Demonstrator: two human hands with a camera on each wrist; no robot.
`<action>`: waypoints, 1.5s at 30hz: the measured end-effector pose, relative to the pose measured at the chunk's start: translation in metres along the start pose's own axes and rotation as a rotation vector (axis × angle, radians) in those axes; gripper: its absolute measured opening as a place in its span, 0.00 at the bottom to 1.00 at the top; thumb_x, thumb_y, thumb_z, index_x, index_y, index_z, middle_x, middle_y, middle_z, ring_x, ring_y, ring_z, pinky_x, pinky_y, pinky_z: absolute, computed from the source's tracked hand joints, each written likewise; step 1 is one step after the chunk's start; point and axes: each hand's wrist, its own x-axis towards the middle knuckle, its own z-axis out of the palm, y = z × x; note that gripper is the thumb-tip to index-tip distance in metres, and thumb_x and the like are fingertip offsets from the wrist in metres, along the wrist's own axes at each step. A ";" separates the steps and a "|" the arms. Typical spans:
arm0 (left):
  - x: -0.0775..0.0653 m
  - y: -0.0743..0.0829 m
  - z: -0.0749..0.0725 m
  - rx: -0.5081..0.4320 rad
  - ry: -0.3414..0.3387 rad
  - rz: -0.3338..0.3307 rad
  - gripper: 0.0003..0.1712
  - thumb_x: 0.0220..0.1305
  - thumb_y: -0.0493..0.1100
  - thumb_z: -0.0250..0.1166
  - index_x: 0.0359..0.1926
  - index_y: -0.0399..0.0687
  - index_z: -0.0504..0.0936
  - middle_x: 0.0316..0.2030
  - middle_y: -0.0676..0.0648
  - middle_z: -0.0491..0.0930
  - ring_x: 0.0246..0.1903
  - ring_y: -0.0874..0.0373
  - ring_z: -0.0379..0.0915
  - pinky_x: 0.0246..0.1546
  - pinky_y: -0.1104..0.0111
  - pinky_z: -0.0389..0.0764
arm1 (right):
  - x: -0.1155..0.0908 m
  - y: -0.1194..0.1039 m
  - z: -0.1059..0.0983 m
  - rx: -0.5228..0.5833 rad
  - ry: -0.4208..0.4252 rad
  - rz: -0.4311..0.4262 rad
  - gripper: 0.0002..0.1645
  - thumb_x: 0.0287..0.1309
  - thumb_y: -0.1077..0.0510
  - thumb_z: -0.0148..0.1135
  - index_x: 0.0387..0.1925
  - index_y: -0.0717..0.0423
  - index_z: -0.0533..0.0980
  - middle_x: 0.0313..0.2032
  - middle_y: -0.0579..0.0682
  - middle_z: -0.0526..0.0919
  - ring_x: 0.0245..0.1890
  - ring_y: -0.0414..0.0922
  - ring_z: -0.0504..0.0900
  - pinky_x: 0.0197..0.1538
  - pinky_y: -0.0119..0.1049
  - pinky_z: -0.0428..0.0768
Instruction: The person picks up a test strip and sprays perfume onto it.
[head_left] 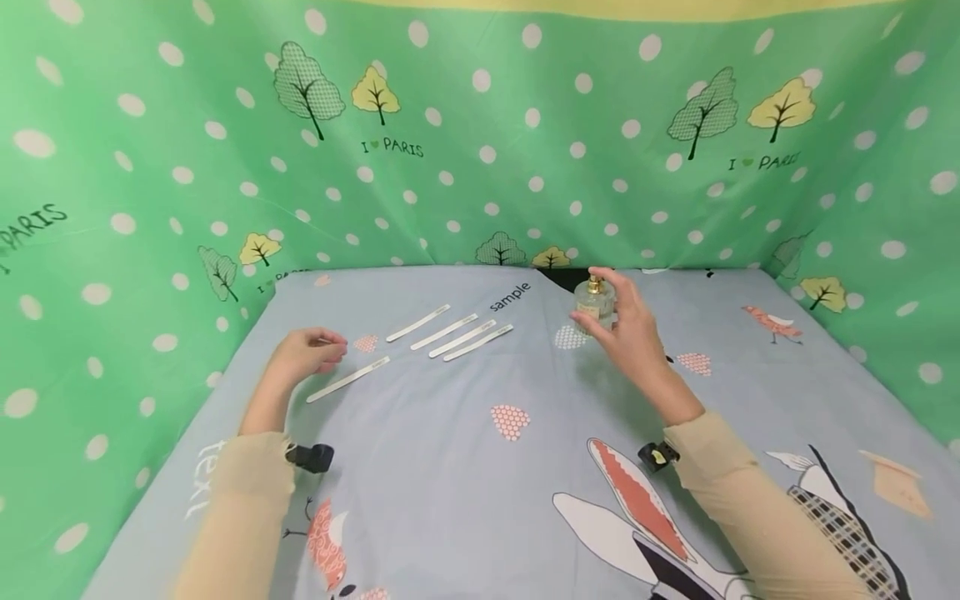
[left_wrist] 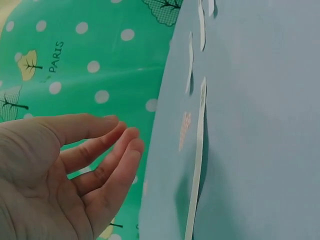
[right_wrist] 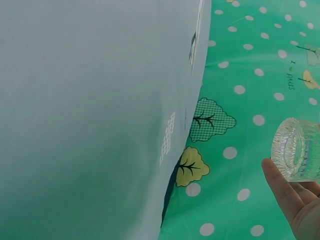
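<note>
In the head view my right hand holds a clear glass perfume bottle with a gold spray neck. A finger lies on top of the sprayer and the thumb is at the lower side. The right wrist view shows the ridged glass base of the bottle above the fingers. My left hand hovers over the left of the table, fingers loosely bent and nothing between them, as the left wrist view also shows. Beside it lies one white paper test strip. Several more white strips lie side by side farther back.
A grey-blue printed cloth covers the table. Green polka-dot fabric hangs at the back and both sides. A black patch shows at the table's back edge, behind the bottle.
</note>
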 end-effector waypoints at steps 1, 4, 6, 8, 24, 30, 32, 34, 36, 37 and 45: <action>0.004 0.003 0.002 -0.008 0.009 0.003 0.22 0.72 0.47 0.59 0.56 0.33 0.77 0.53 0.31 0.81 0.46 0.47 0.83 0.41 0.73 0.84 | 0.001 0.000 -0.001 -0.003 0.004 -0.003 0.43 0.56 0.54 0.73 0.69 0.45 0.60 0.59 0.62 0.73 0.30 0.49 0.68 0.28 0.37 0.69; 0.014 0.014 0.008 -0.022 0.030 0.000 0.22 0.72 0.47 0.59 0.57 0.35 0.77 0.54 0.31 0.80 0.52 0.42 0.81 0.46 0.69 0.85 | 0.006 0.002 -0.004 -0.007 0.012 -0.014 0.43 0.56 0.54 0.73 0.69 0.46 0.60 0.60 0.63 0.73 0.32 0.50 0.69 0.29 0.37 0.69; 0.021 0.021 0.010 -0.030 0.040 0.000 0.21 0.72 0.47 0.59 0.57 0.35 0.77 0.55 0.32 0.80 0.53 0.40 0.80 0.49 0.66 0.84 | 0.008 0.003 -0.006 -0.001 0.014 -0.012 0.43 0.57 0.55 0.73 0.69 0.47 0.60 0.58 0.64 0.73 0.34 0.51 0.70 0.30 0.39 0.70; 0.029 0.030 0.012 -0.043 0.047 0.000 0.20 0.72 0.46 0.58 0.57 0.36 0.77 0.56 0.32 0.79 0.54 0.40 0.79 0.52 0.63 0.84 | 0.011 0.004 -0.008 0.004 0.017 -0.004 0.43 0.57 0.55 0.72 0.69 0.46 0.60 0.57 0.64 0.73 0.37 0.52 0.72 0.31 0.41 0.73; 0.088 0.064 0.041 -0.133 0.140 -0.033 0.17 0.69 0.41 0.61 0.55 0.36 0.81 0.51 0.35 0.83 0.50 0.45 0.83 0.52 0.62 0.84 | 0.018 0.006 -0.015 0.059 0.049 -0.006 0.43 0.55 0.58 0.74 0.68 0.49 0.62 0.58 0.64 0.72 0.42 0.58 0.81 0.34 0.48 0.85; 0.094 0.055 0.051 -0.011 0.199 -0.062 0.15 0.65 0.43 0.65 0.49 0.38 0.85 0.39 0.42 0.86 0.33 0.57 0.80 0.33 0.75 0.76 | 0.014 0.006 -0.007 0.067 0.045 -0.011 0.43 0.54 0.58 0.74 0.68 0.48 0.63 0.58 0.63 0.73 0.46 0.56 0.78 0.38 0.45 0.85; 0.092 0.050 0.056 0.020 0.211 -0.074 0.14 0.64 0.43 0.66 0.46 0.38 0.86 0.38 0.43 0.85 0.32 0.58 0.77 0.31 0.74 0.73 | 0.012 0.006 -0.004 0.077 0.042 -0.013 0.43 0.54 0.58 0.75 0.68 0.48 0.63 0.60 0.63 0.72 0.47 0.56 0.77 0.40 0.49 0.85; 0.090 0.046 0.059 0.041 0.218 -0.089 0.14 0.62 0.44 0.68 0.44 0.39 0.86 0.37 0.43 0.85 0.32 0.57 0.75 0.31 0.73 0.72 | 0.010 0.006 -0.002 0.087 0.036 -0.013 0.43 0.54 0.59 0.75 0.68 0.48 0.63 0.61 0.63 0.72 0.48 0.56 0.77 0.42 0.53 0.85; 0.087 0.043 0.063 0.060 0.223 -0.101 0.14 0.61 0.44 0.70 0.43 0.39 0.86 0.37 0.43 0.84 0.34 0.55 0.75 0.32 0.71 0.71 | 0.008 0.005 0.000 0.087 0.030 -0.013 0.43 0.54 0.59 0.75 0.68 0.48 0.63 0.61 0.63 0.72 0.49 0.56 0.77 0.43 0.53 0.84; 0.086 0.041 0.064 0.077 0.223 -0.100 0.13 0.60 0.44 0.70 0.42 0.39 0.86 0.36 0.44 0.84 0.34 0.55 0.74 0.32 0.71 0.71 | 0.007 0.005 0.001 0.085 0.028 -0.012 0.43 0.53 0.59 0.75 0.68 0.48 0.63 0.61 0.63 0.72 0.49 0.56 0.76 0.43 0.52 0.84; 0.079 0.025 0.072 0.152 0.209 -0.122 0.10 0.60 0.41 0.71 0.40 0.38 0.86 0.36 0.43 0.84 0.34 0.53 0.74 0.34 0.68 0.72 | -0.005 0.003 0.008 0.065 -0.007 -0.005 0.43 0.53 0.58 0.75 0.68 0.49 0.63 0.57 0.64 0.74 0.45 0.56 0.76 0.39 0.47 0.82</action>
